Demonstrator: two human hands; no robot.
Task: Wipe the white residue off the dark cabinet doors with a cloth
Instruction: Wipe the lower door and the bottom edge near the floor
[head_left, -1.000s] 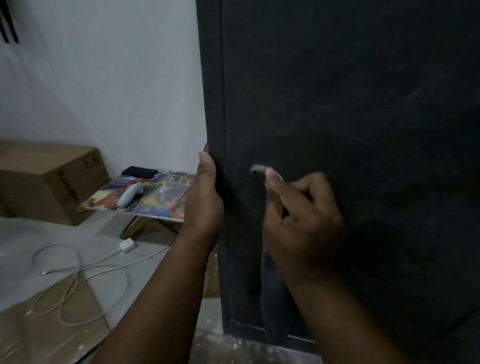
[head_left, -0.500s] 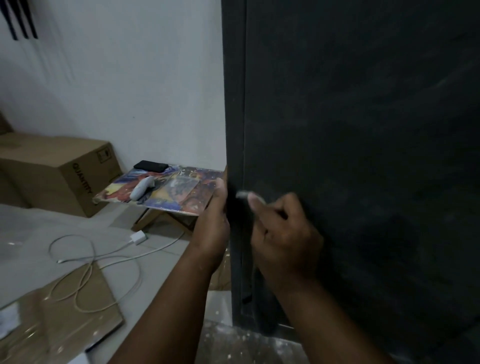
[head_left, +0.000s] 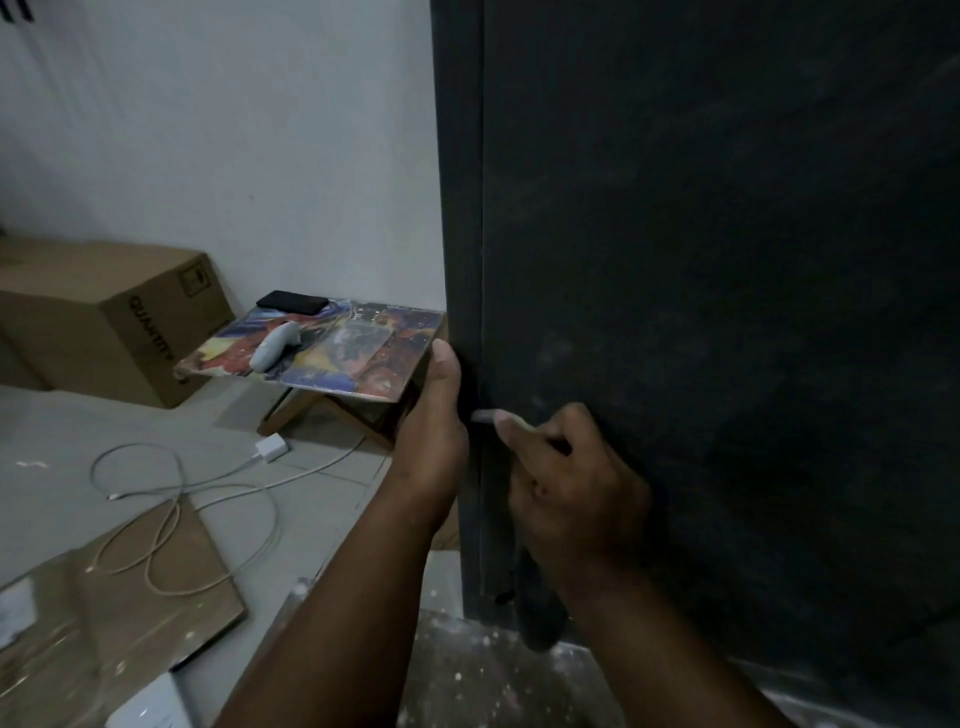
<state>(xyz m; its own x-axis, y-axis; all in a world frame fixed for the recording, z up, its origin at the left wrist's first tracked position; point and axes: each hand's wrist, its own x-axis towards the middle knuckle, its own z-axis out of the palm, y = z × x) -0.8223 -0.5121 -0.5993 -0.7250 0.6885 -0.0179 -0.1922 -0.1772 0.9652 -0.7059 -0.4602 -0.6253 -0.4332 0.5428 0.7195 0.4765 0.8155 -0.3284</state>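
Note:
The dark cabinet door (head_left: 727, 260) fills the right half of the view, with faint white smears low on its left part. My left hand (head_left: 434, 431) grips the door's left edge, thumb on the front. My right hand (head_left: 566, 488) is closed on a dark cloth (head_left: 537, 608) and presses a pale tip of it against the door close to that edge. The rest of the cloth hangs down below my wrist toward the floor.
A low colourful board (head_left: 322, 353) to the left carries a white controller (head_left: 275, 345) and a black phone (head_left: 292, 301). A cardboard box (head_left: 104, 317) stands by the white wall. A white charger cable (head_left: 171, 493) loops on the floor beside flat cardboard (head_left: 130, 613).
My right hand with the cloth has slid left across the door toward its edge and my left hand. The view has shifted so the door sits farther right.

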